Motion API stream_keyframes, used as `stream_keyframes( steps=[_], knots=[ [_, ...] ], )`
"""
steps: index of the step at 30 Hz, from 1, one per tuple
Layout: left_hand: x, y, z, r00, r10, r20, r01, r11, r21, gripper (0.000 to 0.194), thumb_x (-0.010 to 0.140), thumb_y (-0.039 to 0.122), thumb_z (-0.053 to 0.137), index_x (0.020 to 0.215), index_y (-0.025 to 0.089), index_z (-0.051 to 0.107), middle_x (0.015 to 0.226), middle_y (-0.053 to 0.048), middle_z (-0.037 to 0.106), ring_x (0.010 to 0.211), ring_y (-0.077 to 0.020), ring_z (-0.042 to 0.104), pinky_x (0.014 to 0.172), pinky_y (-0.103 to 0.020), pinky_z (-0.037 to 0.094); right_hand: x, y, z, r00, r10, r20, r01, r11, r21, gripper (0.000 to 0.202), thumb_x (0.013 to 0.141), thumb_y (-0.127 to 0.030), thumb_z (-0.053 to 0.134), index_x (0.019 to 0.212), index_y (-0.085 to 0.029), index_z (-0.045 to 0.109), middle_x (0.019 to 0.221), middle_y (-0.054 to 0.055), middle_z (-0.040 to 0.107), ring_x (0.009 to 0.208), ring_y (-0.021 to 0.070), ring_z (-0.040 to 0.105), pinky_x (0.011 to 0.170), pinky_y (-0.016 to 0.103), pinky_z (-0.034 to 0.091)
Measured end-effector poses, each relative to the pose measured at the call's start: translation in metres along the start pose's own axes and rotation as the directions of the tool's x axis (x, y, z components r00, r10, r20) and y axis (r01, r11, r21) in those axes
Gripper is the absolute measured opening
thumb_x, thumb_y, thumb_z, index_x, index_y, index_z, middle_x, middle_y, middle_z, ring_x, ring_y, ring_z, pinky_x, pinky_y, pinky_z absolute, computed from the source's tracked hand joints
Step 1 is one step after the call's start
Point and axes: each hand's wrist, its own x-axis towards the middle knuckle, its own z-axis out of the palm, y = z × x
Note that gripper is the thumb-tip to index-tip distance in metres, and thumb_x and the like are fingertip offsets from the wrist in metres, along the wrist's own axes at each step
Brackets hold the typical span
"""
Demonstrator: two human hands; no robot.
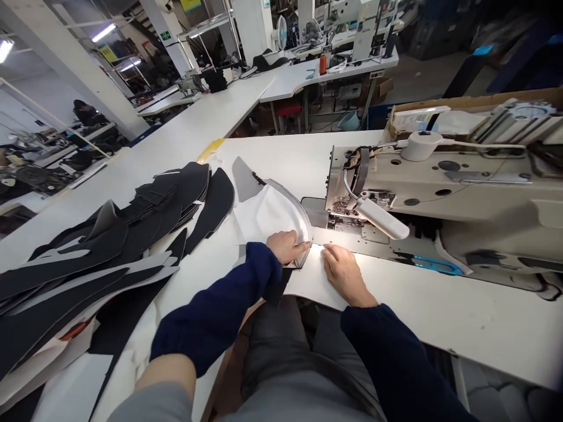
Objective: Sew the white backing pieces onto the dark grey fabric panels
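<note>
A curved cut fabric piece [275, 214], white on its face with a grey edge strip, lies on the table left of the sewing machine [440, 199]. My left hand [288, 247] is closed on its near right edge, the index finger stretched along the rim. Just right of it, my right hand [345, 272] rests on the table with curled fingers pressed together; whatever is in them is too small to make out. A gap separates the two hands. The needle area is beyond my right hand, lit by a small white lamp [382, 218].
Stacks of black and grey cut pieces [162, 196] cover the table at left. Blue-handled scissors [437, 265] lie at the machine's front edge. Behind the machine stands a cardboard box [472, 105] of supplies. Other work tables [290, 79] stand farther back.
</note>
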Motion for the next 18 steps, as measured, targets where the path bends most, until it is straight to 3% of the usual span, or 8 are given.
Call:
stream_keyframes(
  steps=[4,9,12,14,16,18],
  knots=[
    [0.004,0.012,0.026,0.993,0.003,-0.120,0.002,0.999,0.043,0.030,0.091,0.041,0.038,0.093,0.018,0.056,0.094,-0.009,0.066,0.083,-0.0246,0.063,0.069,-0.032,0.042,-0.004,0.003,0.000,0.999,-0.039,-0.019,0.039,0.999,0.012,0.025,0.092,-0.014,0.037,0.107,-0.013,0.057,0.115,0.016,0.057,0.107,0.0267,0.051,0.087,0.041,0.042],
    [-0.025,-0.015,0.042,0.958,0.093,-0.271,-0.139,0.977,-0.159,0.021,0.092,0.031,0.039,0.079,0.019,0.051,0.080,-0.003,0.061,0.074,-0.0169,0.058,0.065,-0.026,0.037,-0.002,0.007,0.000,0.999,-0.012,-0.038,0.016,0.995,0.101,0.027,0.094,-0.019,0.035,0.107,-0.014,0.059,0.115,0.015,0.059,0.108,0.0282,0.052,0.088,0.045,0.043],
    [-0.048,-0.026,0.048,0.930,0.089,-0.355,-0.197,0.939,-0.281,0.020,0.089,0.029,0.041,0.072,0.019,0.046,0.070,0.000,0.055,0.066,-0.0135,0.052,0.062,-0.025,0.035,0.001,0.002,-0.003,0.994,0.085,-0.071,-0.060,0.954,0.293,0.028,0.095,-0.028,0.037,0.106,-0.017,0.060,0.114,0.013,0.060,0.109,0.0281,0.053,0.093,0.046,0.042],
    [-0.061,-0.025,0.053,0.923,0.058,-0.380,-0.202,0.914,-0.352,0.019,0.086,0.027,0.045,0.070,0.019,0.044,0.066,0.001,0.052,0.062,-0.0122,0.048,0.060,-0.024,0.034,0.003,-0.009,-0.004,0.975,0.220,-0.022,-0.178,0.842,0.509,0.031,0.094,-0.037,0.041,0.109,-0.018,0.060,0.114,0.011,0.061,0.107,0.0267,0.055,0.094,0.044,0.042],
    [-0.071,-0.017,0.057,0.927,0.027,-0.374,-0.192,0.891,-0.412,0.017,0.083,0.026,0.049,0.069,0.019,0.043,0.064,0.002,0.049,0.060,-0.0113,0.045,0.058,-0.024,0.033,0.006,-0.028,-0.003,0.926,0.350,0.144,-0.340,0.603,0.722,0.037,0.093,-0.045,0.041,0.114,-0.019,0.058,0.112,0.010,0.062,0.101,0.0252,0.058,0.088,0.042,0.047],
    [-0.081,-0.005,0.059,0.937,0.034,-0.347,-0.199,0.870,-0.451,0.015,0.081,0.026,0.052,0.070,0.019,0.045,0.064,0.003,0.048,0.060,-0.0112,0.045,0.057,-0.024,0.033,0.010,-0.049,-0.001,0.857,0.408,0.314,-0.460,0.333,0.823,0.041,0.091,-0.052,0.044,0.112,-0.019,0.057,0.104,0.009,0.063,0.089,0.0230,0.059,0.076,0.037,0.050]
  ],
)
